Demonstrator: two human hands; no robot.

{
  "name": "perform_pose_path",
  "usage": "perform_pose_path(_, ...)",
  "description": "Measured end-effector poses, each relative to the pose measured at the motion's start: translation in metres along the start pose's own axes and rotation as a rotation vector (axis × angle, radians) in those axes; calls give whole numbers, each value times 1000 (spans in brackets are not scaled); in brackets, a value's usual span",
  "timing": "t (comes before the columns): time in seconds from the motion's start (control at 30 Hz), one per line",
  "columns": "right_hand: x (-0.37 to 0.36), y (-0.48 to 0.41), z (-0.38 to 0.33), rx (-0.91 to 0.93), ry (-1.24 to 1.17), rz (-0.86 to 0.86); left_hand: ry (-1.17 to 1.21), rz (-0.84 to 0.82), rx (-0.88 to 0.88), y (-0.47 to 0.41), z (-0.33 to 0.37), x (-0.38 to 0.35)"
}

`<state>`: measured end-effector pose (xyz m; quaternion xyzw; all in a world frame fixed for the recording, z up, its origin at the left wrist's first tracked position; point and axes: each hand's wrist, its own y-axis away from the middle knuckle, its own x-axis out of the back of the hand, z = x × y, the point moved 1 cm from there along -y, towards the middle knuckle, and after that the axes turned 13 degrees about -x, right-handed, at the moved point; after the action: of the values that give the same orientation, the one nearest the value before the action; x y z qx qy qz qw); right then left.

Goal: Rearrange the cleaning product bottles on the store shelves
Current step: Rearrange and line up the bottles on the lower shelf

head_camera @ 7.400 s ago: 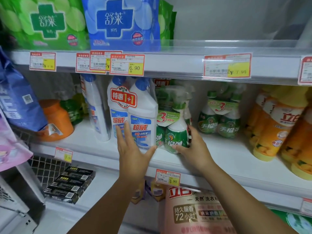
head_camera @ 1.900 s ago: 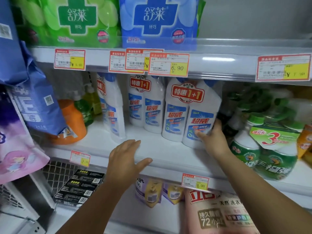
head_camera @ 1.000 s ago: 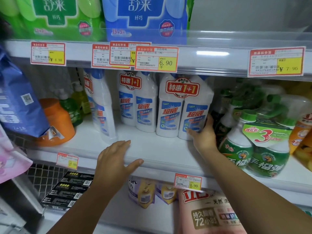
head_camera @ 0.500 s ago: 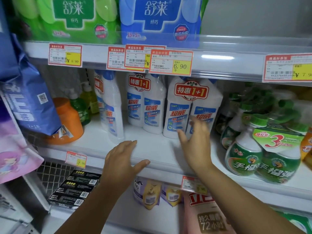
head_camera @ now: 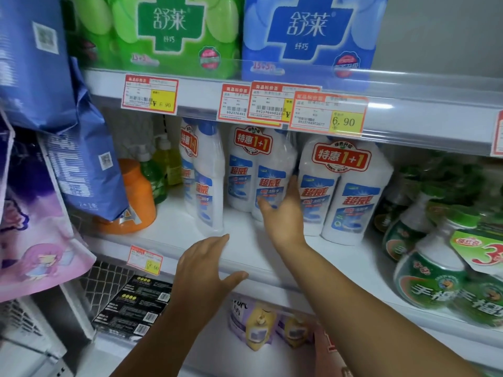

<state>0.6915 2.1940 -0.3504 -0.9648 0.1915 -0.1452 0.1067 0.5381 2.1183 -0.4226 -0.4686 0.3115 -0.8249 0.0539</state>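
The middle twin-pack [head_camera: 246, 180] of cleaner is flanked by straight fingers [head_camera: 291, 187] of the right hand [head_camera: 283, 213], probably for shifting, while the left hand [head_camera: 206, 265] is laid flat, fingers unbent, on the shelf [head_camera: 245, 240] for support.

Bare shelf [head_camera: 174, 216] lay open along the front. Narrow gaps split the left pack [head_camera: 206, 186], middle pack [head_camera: 253, 172] and right pack [head_camera: 340, 191]. The upper shelf [head_camera: 408, 104] hung low over their caps; green bottles [head_camera: 430, 273] crowded the right.

Green pack [head_camera: 174, 31] beside blue pack [head_camera: 310, 31] above; black boxes [head_camera: 136, 306] below.
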Motion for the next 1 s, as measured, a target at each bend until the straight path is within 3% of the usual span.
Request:
perform_pose_path(0.17, -2, -14, 0, -4, 163, 131, 21, 16, -8, 2, -5, 4)
perform_pose_path(0.33, -2, -18, 2, -6, 315, 144, 28, 26, 2, 3, -8, 3)
perform_pose_path(0.47, 3, -26, 1, -77, 282, 71, 27, 18, 13, 3, -8, 0)
perform_pose_path(0.63, 23, -12, 0, -12, 308, 33, -6, 4, 22, 2, -5, 0)
perform_pose_path(1.0, 157, 30, 37, -132, 123, -28, -102, -45, -20, 0, 13, -2)
